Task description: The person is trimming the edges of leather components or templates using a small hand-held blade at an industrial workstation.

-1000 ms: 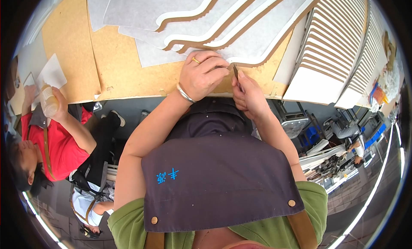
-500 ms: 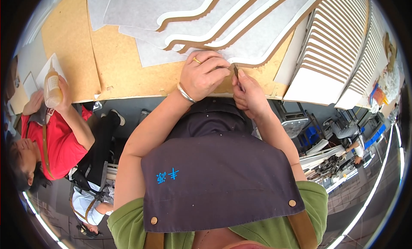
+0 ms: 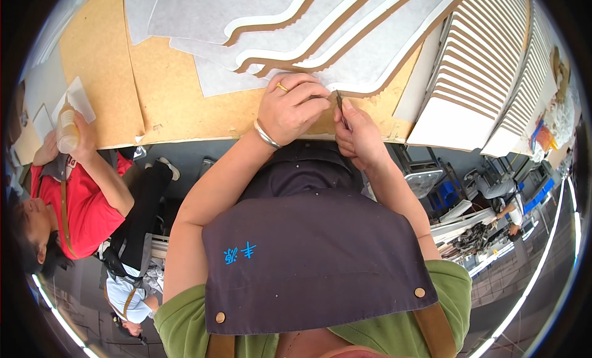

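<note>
At the front of the worktable my left hand, with a ring and a bangle, is closed. Its fingertips press together beside the curved corner of a pale sheet edged with a white band and a brown strip. Whatever lies between them is hidden. Just to the right, my right hand grips a slim, dark, pointed tool. The tool points up toward that same corner, close to my left fingertips. More overlapping pale sheets with white and brown curved edges spread out beyond my hands.
At right stand long rows of layered white pieces with brown edges. Tan board covers the table, whose front edge runs just under my wrists. On the left, a co-worker in red holds a squeeze bottle of yellowish liquid.
My hands and the tool have stayed almost still. The co-worker's hand and bottle have shifted slightly left and down.
</note>
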`<state>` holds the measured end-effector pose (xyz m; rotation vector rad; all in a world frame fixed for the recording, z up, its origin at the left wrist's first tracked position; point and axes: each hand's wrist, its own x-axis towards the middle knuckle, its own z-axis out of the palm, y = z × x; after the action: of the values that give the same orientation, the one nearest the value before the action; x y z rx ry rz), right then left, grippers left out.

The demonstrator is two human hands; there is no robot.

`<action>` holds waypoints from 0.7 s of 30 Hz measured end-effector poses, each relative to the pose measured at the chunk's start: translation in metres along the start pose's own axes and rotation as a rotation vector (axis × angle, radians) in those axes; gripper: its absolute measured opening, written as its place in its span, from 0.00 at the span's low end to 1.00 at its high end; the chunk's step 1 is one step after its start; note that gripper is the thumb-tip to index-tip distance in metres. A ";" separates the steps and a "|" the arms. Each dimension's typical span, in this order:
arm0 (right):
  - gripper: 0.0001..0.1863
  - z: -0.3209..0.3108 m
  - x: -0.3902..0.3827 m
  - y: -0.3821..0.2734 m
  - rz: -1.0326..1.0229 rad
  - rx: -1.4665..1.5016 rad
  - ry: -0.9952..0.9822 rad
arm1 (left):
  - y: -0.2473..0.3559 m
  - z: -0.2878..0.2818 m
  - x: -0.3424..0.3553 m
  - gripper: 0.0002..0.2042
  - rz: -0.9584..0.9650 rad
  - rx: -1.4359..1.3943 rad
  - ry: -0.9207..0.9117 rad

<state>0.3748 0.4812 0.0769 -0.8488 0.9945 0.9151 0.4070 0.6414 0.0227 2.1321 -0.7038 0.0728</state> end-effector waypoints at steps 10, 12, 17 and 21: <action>0.16 -0.004 -0.008 0.000 0.057 -0.061 0.010 | 0.001 -0.002 0.001 0.09 -0.012 -0.027 -0.009; 0.17 -0.004 -0.007 -0.002 0.049 -0.075 0.002 | 0.000 -0.002 0.001 0.09 -0.008 -0.027 -0.004; 0.17 -0.001 -0.004 -0.009 0.057 -0.116 -0.015 | 0.000 -0.002 0.001 0.09 -0.013 -0.023 -0.006; 0.17 -0.002 -0.003 -0.008 0.053 -0.121 0.001 | 0.001 -0.001 0.000 0.09 -0.016 -0.024 -0.008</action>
<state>0.3809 0.4759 0.0802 -0.9277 0.9734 1.0283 0.4071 0.6419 0.0243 2.1156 -0.6885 0.0464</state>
